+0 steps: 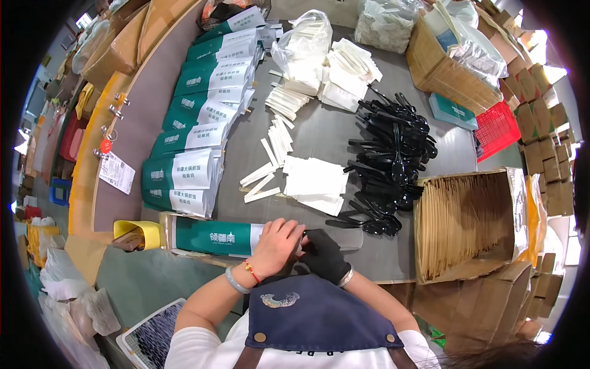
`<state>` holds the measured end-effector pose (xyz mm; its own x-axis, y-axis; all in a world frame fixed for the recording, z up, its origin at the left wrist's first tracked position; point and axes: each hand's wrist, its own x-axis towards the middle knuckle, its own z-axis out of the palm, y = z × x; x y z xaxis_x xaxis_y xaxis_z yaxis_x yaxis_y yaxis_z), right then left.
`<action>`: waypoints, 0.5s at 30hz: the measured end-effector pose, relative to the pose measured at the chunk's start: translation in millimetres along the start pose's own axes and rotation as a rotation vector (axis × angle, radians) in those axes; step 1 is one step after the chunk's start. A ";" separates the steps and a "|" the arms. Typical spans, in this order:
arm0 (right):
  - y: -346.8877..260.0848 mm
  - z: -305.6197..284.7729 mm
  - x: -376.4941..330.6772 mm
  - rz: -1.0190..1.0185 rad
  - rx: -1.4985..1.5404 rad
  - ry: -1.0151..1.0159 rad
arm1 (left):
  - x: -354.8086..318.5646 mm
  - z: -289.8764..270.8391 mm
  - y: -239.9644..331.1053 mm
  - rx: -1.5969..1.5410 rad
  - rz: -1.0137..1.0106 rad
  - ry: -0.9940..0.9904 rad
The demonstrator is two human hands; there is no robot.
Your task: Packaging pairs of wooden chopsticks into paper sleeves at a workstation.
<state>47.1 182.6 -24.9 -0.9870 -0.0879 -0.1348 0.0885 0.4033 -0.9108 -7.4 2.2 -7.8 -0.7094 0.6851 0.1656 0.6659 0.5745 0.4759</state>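
Note:
My bare left hand [278, 247] lies over the right end of a green and white printed paper sleeve [212, 237], its fingers curled down around that end. The sleeve lies lengthwise in a shallow holder [169, 232] at the table's near edge. Pressed close beside it, my right hand [325, 254] wears a black glove, with its fingers bent inward toward the sleeve's end. What the gloved fingers pinch is hidden between the two hands. A translucent strip [353, 239] sticks out to the right past the glove.
Filled green and white sleeves [184, 172] overlap along the left wall. Mid-table lie white napkins [314, 182], narrow white paper packets [261, 174] and black plastic spoons [398, 161]. A cardboard box [464, 224] of thin brown-edged items stands right; a yellow bin [146, 230] sits left.

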 end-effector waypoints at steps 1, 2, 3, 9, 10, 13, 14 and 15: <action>-6.7 0.7 2.1 -0.038 0.047 0.004 | 1.2 -3.9 -3.3 0.006 0.004 0.000; -9.2 -9.5 0.9 -0.094 -0.115 0.051 | 1.7 -9.5 -3.2 0.074 0.055 -0.071; -10.1 -23.1 -0.6 -0.151 -0.276 0.100 | 2.8 -13.3 -4.2 0.142 0.105 -0.143; -14.0 -43.1 -2.6 -0.180 -0.709 -0.035 | 20.0 -57.0 -1.7 0.157 0.101 -0.427; -9.8 -49.0 -6.9 -0.168 -0.697 0.036 | 20.6 -73.3 -5.1 0.182 0.123 -0.375; -3.0 -72.3 -20.9 -0.142 -0.693 0.209 | 15.4 -124.2 -46.2 0.189 0.099 -0.154; 2.0 -75.7 -26.3 -0.148 -0.689 0.222 | 13.1 -140.6 -55.8 0.166 0.029 -0.054; 6.0 -77.3 -30.0 -0.100 -0.731 0.173 | 1.6 -149.0 -75.2 0.230 -0.032 -0.013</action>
<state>66.9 258.1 3.8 -0.9980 -0.0359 0.0529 -0.0547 0.9074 -0.4168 -93.0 -106.7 85.3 -0.7292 0.6695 0.1415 0.6790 0.6823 0.2711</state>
